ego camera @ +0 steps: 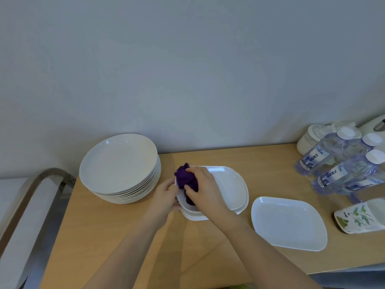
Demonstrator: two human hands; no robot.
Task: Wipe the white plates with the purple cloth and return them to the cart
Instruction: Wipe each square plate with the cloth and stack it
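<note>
On table [260, 163], bottle labels [312, 158] unreadable

The light wooden tabletop [208, 243] ran against a pale wall. At its left end stood a stack of round white plates [118, 163]. Near the middle lay a short stack of rectangular white plates [227, 184], and just to its right a single rectangular plate [288, 223]. Water bottles [333, 163], white lidded jars [312, 136] and a leaf-patterned cup [360, 215] on its side crowded the right end.
</note>
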